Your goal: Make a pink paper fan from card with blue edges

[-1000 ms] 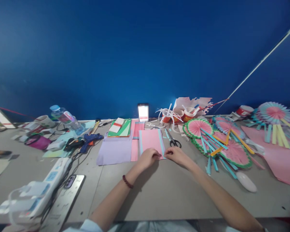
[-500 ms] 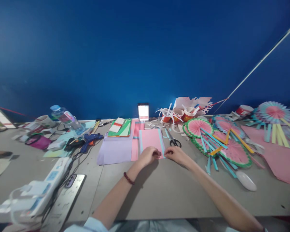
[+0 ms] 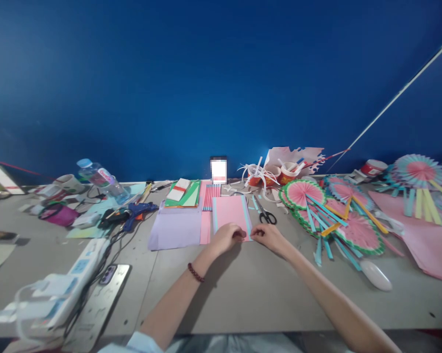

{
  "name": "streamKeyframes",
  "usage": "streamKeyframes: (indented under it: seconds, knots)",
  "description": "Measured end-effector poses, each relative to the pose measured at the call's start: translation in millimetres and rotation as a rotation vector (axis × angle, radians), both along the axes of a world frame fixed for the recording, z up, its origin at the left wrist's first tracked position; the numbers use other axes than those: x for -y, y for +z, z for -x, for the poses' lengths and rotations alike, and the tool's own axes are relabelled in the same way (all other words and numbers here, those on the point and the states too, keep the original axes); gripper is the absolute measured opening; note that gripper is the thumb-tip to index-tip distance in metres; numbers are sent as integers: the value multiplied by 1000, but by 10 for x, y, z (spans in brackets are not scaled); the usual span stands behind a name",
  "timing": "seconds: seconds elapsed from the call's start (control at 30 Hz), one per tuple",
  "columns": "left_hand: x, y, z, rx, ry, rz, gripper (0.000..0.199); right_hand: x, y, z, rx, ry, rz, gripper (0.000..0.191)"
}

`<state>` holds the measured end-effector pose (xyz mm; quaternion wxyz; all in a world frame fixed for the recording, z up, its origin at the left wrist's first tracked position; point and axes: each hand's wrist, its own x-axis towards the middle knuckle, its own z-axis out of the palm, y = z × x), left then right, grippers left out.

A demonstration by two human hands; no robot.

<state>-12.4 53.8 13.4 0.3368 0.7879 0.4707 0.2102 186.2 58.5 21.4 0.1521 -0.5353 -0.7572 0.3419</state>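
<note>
A pink paper sheet (image 3: 228, 211) with light-blue strips along its left and right sides lies flat in front of me. My left hand (image 3: 228, 237) rests over its near edge, fingers curled and pressed together; whatever they may hold is hidden. At the near right corner, my right hand (image 3: 268, 236) has its thumb and fingertips closed on the edge of the sheet, by the right blue strip. The two hands are close together but apart. Black-handled scissors (image 3: 268, 217) lie just beyond my right hand. Behind the sheet are several pink-and-blue striped strips (image 3: 211, 197).
Left of the sheet lie purple paper (image 3: 178, 228), a green paper stack (image 3: 191, 195), a blue glue gun (image 3: 138, 213), a bottle (image 3: 103, 177), a phone (image 3: 103, 299) and a power strip (image 3: 75, 279). Pleated paper fans (image 3: 303, 193), paper cups (image 3: 289, 174) and a white spoon (image 3: 376, 274) are on the right.
Almost nothing differs. Both hands stay at the near edge of the pink sheet, with only a very slight shift of the view.
</note>
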Motion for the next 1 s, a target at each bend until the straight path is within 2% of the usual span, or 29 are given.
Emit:
streamKeyframes:
  seconds: [0.23,0.37,0.47,0.6,0.83,1.0]
  knots:
    - [26,5,-3,-3,15,-8,8,46,-80,4,-27,5,-72,13]
    - [19,3,-5,-9,6,2,8,153,-162,20,-33,41,-273,15]
    - [16,0,-7,-12,4,8,9,256,-230,38,56,68,-435,21]
    - [21,5,-6,-13,13,12,8,400,-279,55,239,100,-541,29]
    - [27,50,-13,-6,27,36,6,664,-270,103,472,104,-615,32]
    - [26,63,-24,5,32,50,4,695,-266,136,547,106,-649,31]
